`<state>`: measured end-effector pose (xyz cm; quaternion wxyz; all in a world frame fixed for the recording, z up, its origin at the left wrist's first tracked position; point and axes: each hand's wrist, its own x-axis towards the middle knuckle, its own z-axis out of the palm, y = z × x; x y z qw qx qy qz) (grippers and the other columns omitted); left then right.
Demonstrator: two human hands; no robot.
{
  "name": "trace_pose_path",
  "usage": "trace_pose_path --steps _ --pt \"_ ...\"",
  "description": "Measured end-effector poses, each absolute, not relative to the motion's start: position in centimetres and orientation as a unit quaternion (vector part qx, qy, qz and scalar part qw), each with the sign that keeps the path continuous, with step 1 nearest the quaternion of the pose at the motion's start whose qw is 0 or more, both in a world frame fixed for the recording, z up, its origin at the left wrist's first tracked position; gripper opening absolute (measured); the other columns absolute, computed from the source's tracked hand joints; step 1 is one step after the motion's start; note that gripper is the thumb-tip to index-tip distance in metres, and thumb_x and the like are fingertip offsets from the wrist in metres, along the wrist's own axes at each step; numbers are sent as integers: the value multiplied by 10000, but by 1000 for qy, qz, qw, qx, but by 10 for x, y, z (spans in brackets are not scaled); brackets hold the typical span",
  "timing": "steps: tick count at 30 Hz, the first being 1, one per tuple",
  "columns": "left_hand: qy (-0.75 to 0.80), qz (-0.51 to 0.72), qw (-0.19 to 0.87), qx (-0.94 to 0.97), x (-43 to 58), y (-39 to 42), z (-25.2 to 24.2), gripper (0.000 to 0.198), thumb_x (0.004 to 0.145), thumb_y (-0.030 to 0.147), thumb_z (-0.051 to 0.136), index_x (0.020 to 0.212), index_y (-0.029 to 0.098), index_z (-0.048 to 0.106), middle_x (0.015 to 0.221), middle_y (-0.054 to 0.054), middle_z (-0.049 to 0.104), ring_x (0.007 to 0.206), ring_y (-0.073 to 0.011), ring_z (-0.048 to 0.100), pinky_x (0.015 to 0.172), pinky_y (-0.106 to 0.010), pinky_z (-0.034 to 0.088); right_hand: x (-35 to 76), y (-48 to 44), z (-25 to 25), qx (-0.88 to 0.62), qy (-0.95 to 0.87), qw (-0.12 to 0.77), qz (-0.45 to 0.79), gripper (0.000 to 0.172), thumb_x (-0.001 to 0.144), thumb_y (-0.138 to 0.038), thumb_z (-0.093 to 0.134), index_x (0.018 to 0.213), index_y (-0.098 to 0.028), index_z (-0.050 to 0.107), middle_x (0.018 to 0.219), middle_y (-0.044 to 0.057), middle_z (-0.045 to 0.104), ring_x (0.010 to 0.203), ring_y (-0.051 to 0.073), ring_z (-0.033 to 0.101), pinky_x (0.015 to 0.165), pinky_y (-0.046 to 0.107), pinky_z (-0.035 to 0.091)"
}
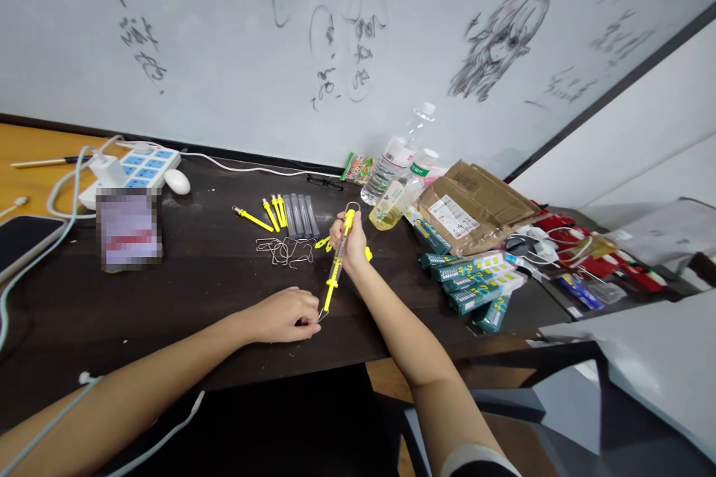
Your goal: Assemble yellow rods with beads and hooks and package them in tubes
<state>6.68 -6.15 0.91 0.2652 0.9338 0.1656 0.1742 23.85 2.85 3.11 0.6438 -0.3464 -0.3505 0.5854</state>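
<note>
Head view: the right hand (350, 242) wraps its grip round the upper part of a yellow spring scale (335, 276). It tilts the scale over the worktop (212, 291), seemingly to steady it while the left hand (291, 315) pinches the hook (321, 315) at its lower end. Loose hooks (285, 250) lie behind.

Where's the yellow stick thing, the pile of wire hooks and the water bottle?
yellow stick tool (337, 264), head view, on its middle tube.
wire hooks (285, 250), head view, on the middle of the pile.
water bottle (391, 160), head view, on its label.
</note>
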Motion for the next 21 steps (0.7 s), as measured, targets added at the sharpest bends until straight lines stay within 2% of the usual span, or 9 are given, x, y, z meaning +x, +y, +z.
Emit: trace_pose_path --steps 4,11,17,21 --pt "166 174 266 933 66 -60 9 287 870 251 510 596 168 501 651 26 527 646 -104 495 700 -249 336 245 31 35 -356 -346 658 566 435 924 -579 244 777 -219 438 386 -92 354 317 75 251 331 177 193" --pt "188 170 262 931 62 -55 9 266 882 257 500 636 172 554 697 14 580 715 -114 538 730 -246 337 218 17 27 -347 -369 607 612 472 884 -647 279 793 -216 448 381 -99 348 311 69 233 325 174 179" --pt "163 157 261 938 68 -63 10 285 870 252 509 597 168 492 648 29 531 657 -103 491 717 -248 334 244 30 36 -361 -361 650 562 471 885 -650 271 780 -221 436 388 -98 340 324 72 238 333 173 199" --pt "178 176 263 932 66 -59 10 293 878 253 490 598 169 512 657 15 538 659 -110 498 689 -249 344 238 26 34 -349 -357 650 573 452 903 -618 269 784 -219 443 384 -94 358 319 70 246 328 171 201"
